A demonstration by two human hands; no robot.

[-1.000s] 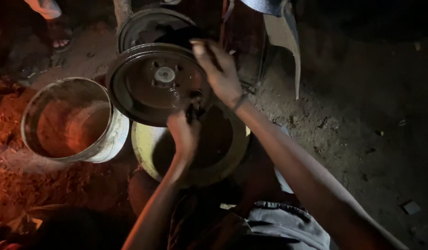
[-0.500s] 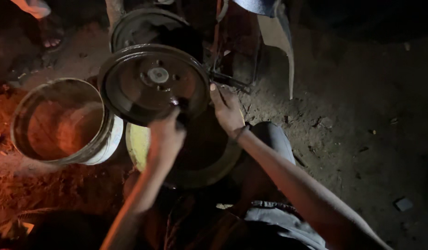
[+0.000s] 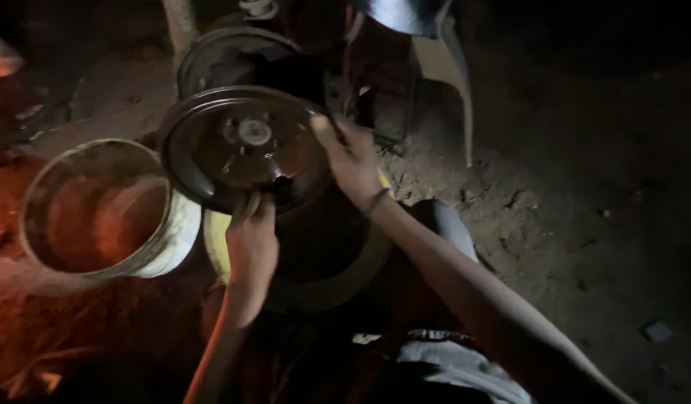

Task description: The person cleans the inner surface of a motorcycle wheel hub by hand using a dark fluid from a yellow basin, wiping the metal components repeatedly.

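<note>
A dark round metal disc (image 3: 240, 150) with a hub and small holes at its middle is held tilted above a yellow basin (image 3: 338, 288). My left hand (image 3: 252, 243) grips the disc's lower rim from below. My right hand (image 3: 349, 161) grips its right rim, and a band shows on that wrist. A second dark round part (image 3: 225, 56) lies just behind the disc.
A white bucket (image 3: 166, 247) with reddish-brown contents stands at the left, touching the basin. The pale leg of a plastic chair (image 3: 450, 75) stands behind. Rough dirt ground with small stones spreads to the right. The scene is dim.
My left hand has slid down to the disc's lower rim. My right hand went from the disc's top edge to its right rim. The disc stays held over the basin.
</note>
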